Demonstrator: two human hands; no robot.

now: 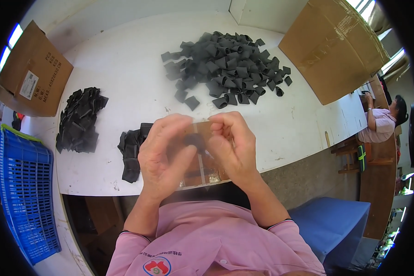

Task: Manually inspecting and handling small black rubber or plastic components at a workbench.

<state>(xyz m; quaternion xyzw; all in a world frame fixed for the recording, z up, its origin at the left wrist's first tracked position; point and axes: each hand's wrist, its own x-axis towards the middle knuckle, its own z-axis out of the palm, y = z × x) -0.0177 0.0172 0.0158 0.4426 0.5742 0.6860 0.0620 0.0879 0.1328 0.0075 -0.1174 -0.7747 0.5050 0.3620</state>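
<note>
Pinching one small dark fabric piece (197, 140): left hand (163, 154) and right hand (232, 147), fingertips closed on it from both sides, above a brown cardboard pad (202, 172). Risk, judged: the piece slips from the fingertips if either pinch eases, dropping among the black stack (131, 152) beside the left fingers.
</note>
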